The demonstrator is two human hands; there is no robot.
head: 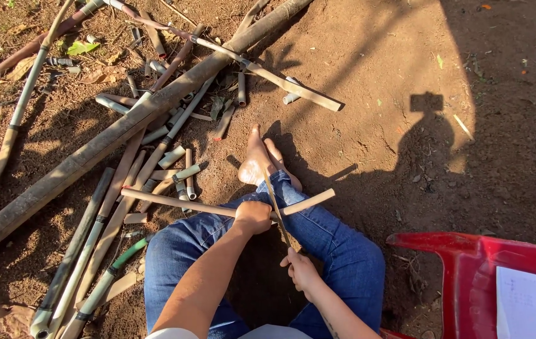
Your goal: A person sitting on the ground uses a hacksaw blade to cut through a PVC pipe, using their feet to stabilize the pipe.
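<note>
A red plastic chair [469,276] stands on the dirt ground [393,113] at the person's right, and a white sheet of paper [530,302] lies on its seat — nothing else in it. Left of the chair, the left hand [253,216] is clenched around a long bamboo stick [217,207] laid crosswise over the jeans-clad knees [318,232]. The right hand [301,270] grips a thin blade [276,207] set against that stick. Farther from the chair — a heap of cut bamboo poles [111,144].
</note>
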